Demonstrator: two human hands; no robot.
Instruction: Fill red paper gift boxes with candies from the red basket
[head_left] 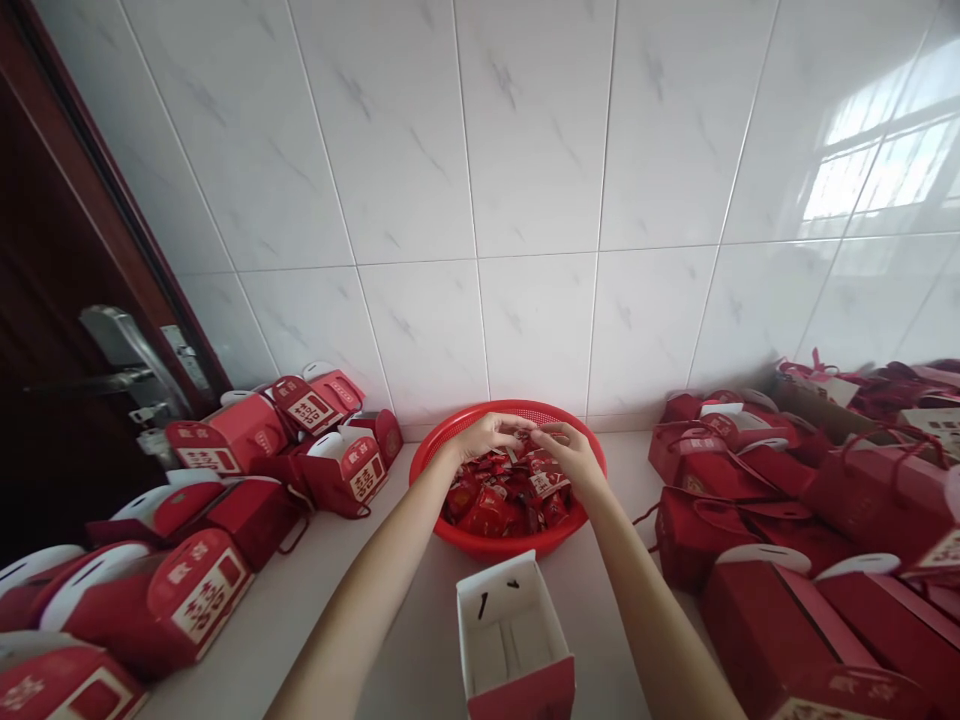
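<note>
Looking down on a pale table against a tiled wall. Just below the middle of the frame, a round red basket, well stocked with small shiny red packets. Over the basket, the left hand and right hand, fingers curled inward, fingertips close together above the packets. Impossible to tell whether grasping a packet, or whether touching each other.

At the bottom middle, near the basket, one box, upright with top open, red outside and white inside, two dark marks on the inner wall. No packets visible in it.

Down the left side of the frame, a cluster of red cartons with gold-and-white panels; down the right, a denser cluster of red parcels, several with cord handles. Mostly folded shut in both clusters, contents hidden. By appearance, partway through: many already folded into shape, the middle one neither filled nor closed, plenty of packets left in the basket.
</note>
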